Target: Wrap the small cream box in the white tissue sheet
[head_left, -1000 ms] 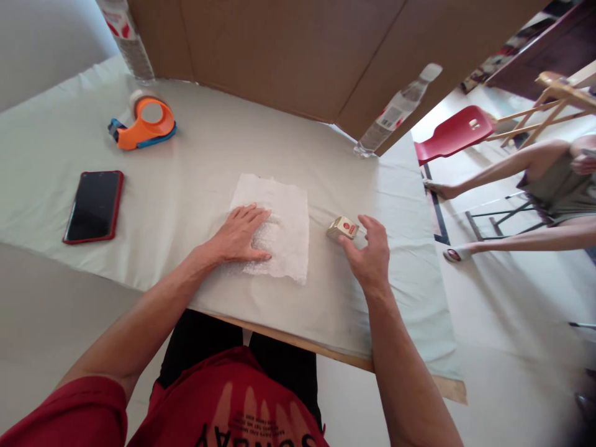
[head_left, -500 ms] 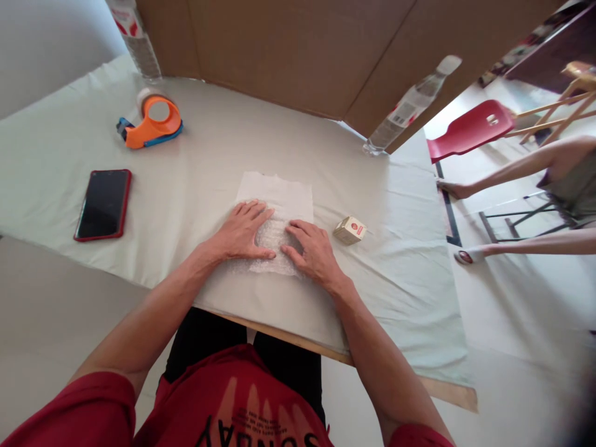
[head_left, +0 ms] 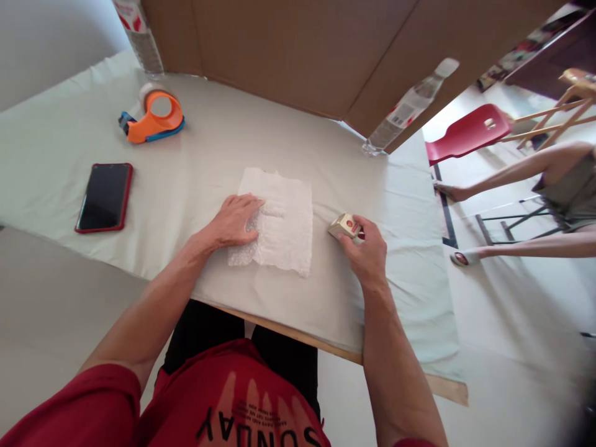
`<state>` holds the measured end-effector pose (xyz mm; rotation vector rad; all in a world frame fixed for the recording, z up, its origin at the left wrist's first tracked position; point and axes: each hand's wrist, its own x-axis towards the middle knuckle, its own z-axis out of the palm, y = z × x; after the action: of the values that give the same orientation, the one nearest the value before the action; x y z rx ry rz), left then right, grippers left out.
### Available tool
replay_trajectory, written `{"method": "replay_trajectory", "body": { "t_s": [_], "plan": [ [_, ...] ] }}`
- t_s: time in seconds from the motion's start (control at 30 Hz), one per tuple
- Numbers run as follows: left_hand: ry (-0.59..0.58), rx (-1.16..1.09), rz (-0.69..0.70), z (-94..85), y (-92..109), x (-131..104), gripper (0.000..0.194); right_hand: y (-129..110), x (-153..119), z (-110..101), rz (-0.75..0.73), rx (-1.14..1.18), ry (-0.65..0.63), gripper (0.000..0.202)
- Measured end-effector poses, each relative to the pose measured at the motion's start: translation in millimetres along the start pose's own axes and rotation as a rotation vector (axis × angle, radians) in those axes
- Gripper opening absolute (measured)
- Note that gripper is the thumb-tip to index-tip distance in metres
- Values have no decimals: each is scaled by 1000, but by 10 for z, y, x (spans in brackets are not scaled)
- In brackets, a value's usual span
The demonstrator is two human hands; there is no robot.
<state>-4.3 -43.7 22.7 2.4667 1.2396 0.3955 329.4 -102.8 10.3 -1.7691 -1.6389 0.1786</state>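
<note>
A sheet of white bubble wrap (head_left: 286, 233) lies on the cloth-covered table in front of me. On its left part rests my left hand (head_left: 235, 220), palm down with the fingers spread. To the right of the sheet, my right hand (head_left: 367, 248) grips a small cream box (head_left: 343, 226) with a red mark, thumb on the near side and fingers on the far side. The box is tilted, and its underside is hidden.
An orange and blue tape dispenser (head_left: 156, 118) and a red-cased phone (head_left: 105, 197) are on the left. Water bottles (head_left: 144, 46) (head_left: 410, 108) stand by a brown cardboard panel (head_left: 288, 56). Beyond the table's right side are a red chair (head_left: 470, 131) and a person's legs (head_left: 526, 177).
My right hand has left the bubble wrap, moved right and taken hold of the small box. My left hand has shifted slightly left, and more of the sheet shows.
</note>
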Motion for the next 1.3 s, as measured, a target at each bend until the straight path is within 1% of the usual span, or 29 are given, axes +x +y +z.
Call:
{"method": "replay_trajectory", "body": {
  "t_s": [0.07,0.13,0.2,0.27,0.33,0.4,0.47,0.53,0.6,0.73,1.0,1.1,1.17,1.23,1.3],
  "plan": [
    [-4,-5,4,6,6,10,71,-209,-3,-7,-66,95,6,47],
    [-14,-13,12,15,-2,19,73,-463,13,14,-164,167,-6,45],
    [-19,-20,24,29,-22,25,74,-686,43,98,-260,218,-41,44],
    [-13,-33,39,49,-50,30,75,-819,74,253,-338,256,-108,45],
    [0,-45,51,70,-78,37,75,-852,91,445,-389,282,-207,45],
    [12,-54,60,89,-100,47,75,-813,87,614,-415,295,-316,49],
    [12,-59,68,98,-115,58,76,-748,67,717,-383,317,-371,57],
    [2,-57,70,95,-120,66,76,-691,45,747,-317,354,-376,64],
    [-12,-51,65,82,-116,67,76,-660,34,734,-273,375,-377,64],
    [-31,-52,52,53,-100,56,77,-663,49,700,-265,370,-412,53],
    [-23,-59,51,78,-129,56,78,-658,30,739,-292,343,-397,54],
    [-14,-65,48,74,-123,46,78,-651,30,732,-292,337,-404,58],
    [3,-89,42,59,-111,36,77,-677,38,653,-286,350,-395,61],
    [42,-128,25,38,-102,29,75,-739,31,491,-293,349,-365,59],
    [101,-172,4,10,-95,31,72,-827,-20,282,-342,298,-344,45]
  ]
}}
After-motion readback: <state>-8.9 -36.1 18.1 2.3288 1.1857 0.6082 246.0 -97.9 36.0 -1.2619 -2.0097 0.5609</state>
